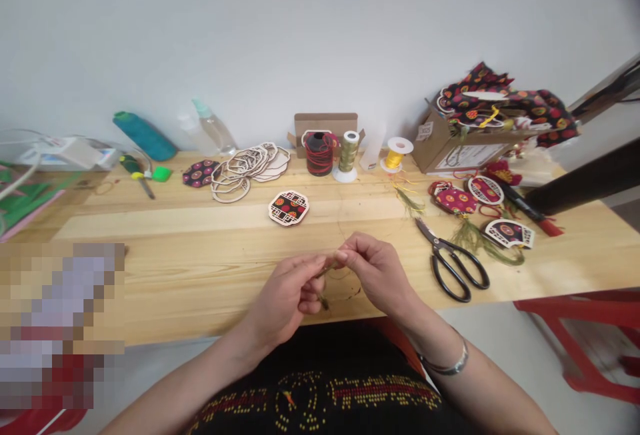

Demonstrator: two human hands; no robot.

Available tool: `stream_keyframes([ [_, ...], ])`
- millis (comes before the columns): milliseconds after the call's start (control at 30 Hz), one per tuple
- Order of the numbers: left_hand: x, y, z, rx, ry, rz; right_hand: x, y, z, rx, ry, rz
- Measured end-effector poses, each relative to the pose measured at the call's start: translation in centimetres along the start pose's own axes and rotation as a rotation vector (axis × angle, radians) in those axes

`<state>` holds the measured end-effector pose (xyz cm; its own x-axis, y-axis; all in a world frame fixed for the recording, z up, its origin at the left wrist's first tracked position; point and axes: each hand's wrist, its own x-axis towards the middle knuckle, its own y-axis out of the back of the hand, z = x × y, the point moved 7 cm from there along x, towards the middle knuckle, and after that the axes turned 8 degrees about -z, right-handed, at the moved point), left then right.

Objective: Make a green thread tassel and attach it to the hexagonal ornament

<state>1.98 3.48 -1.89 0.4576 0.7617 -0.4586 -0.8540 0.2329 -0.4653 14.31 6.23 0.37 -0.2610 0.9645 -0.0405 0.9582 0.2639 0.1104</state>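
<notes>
My left hand [290, 295] and my right hand [380, 274] meet above the table's near edge, both with fingers pinched. Between their fingertips runs a short olive-green thread [329, 268]; its lower end shows beneath the left fingers. A thin strand seems to rise from the right fingertips toward the olive-green thread spool [349, 154]. Beyond my hands lies an octagonal patterned ornament [289, 208] with a pale cut-out frame. Black-handled scissors [453, 262] rest to the right of my right hand, beside olive tassels [475, 242] and a fan-shaped ornament [509, 232].
Along the wall stand a dark red cord spool [319, 154], a yellow thread spool [397, 155] and a clear bottle [214, 128]. Pale wooden frames [250, 172] lie piled at left. A carton [450, 145] with patterned fabric stands at right, near a black post [585, 175].
</notes>
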Motion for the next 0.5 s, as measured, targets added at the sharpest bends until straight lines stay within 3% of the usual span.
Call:
stream_keyframes([
  [500,0.12,0.44,0.35,0.254,-0.061,0.067,-0.32,-0.03,-0.76,-0.169,0.098,-0.001],
])
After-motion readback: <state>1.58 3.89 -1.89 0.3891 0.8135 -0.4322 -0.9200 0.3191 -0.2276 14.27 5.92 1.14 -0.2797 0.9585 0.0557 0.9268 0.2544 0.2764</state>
